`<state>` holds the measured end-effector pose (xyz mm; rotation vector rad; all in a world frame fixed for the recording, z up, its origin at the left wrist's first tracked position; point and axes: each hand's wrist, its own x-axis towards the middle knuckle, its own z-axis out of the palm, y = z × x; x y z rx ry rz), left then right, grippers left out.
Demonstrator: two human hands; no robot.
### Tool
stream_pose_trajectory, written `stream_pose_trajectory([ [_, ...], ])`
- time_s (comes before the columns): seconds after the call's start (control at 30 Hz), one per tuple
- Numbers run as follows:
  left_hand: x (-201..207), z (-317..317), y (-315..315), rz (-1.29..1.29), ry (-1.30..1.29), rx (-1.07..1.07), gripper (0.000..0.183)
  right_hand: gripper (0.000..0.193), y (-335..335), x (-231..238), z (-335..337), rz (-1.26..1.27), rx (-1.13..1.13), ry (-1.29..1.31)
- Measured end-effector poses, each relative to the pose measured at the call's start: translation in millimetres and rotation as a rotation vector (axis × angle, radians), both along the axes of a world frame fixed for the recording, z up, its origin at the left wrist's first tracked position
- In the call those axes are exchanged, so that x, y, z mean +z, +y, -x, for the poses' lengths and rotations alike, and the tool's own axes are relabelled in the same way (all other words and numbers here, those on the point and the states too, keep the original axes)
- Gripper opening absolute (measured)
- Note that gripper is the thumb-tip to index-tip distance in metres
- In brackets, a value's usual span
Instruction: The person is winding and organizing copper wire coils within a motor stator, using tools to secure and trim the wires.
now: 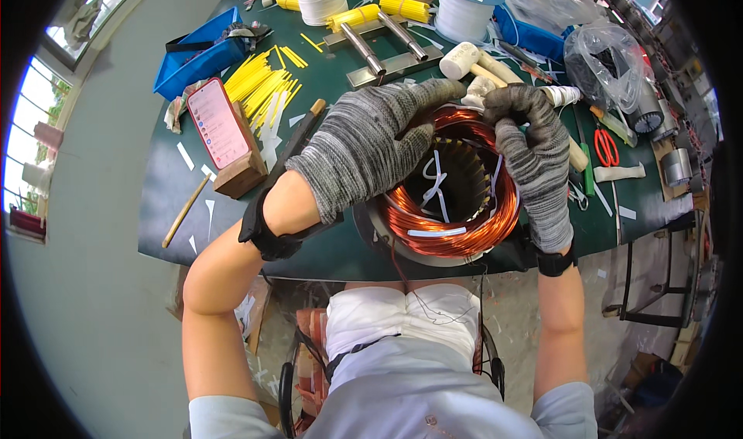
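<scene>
A motor stator (371, 226) with a thick ring of copper wire windings (464, 241) stands in front of me at the table's near edge. White cord (438, 187) crosses its dark bore, and a white strip (436, 232) lies across the near windings. My left hand (371, 141), in a grey knitted glove, reaches over the far left of the windings, fingers stretched out and thumb apart. My right hand (534, 156), gloved alike, is at the far right of the ring. Its fingers are curled and pinched together; what they hold, if anything, is hidden.
Left on the green table (166, 199) are a phone (219, 123) on a wooden block, yellow strips (259, 83) and a blue tray (197, 56). Beyond the stator lie metal bars (387, 71), a white mallet (460, 60) and a white spool (467, 9). Red scissors (606, 148) lie right.
</scene>
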<state>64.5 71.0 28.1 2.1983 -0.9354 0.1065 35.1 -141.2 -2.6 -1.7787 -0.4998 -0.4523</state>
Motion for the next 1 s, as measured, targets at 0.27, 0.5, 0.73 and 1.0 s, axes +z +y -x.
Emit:
stream_pose_trajectory([
  [0.27,8.5,-6.1,-1.8,-0.04,0.012,-0.129,0.039,0.02,-0.1,1.7,-2.2,-0.403,0.103,0.277],
  [0.5,9.5,-7.7,-2.2,-0.08,0.015,-0.132,0.04,0.017,-7.3,-3.2,-9.3,-0.126,0.155,0.073],
  [0.73,7.0,-15.2,-3.2,-0.094,0.008,-0.152,0.041,0.018,-4.4,0.8,9.7,0.145,-0.185,-0.152],
  [1.0,7.8,-31.3,-9.3,0.062,0.363,-0.365,0.037,0.014,8.4,-2.9,26.6,-0.06,-0.302,-0.009],
])
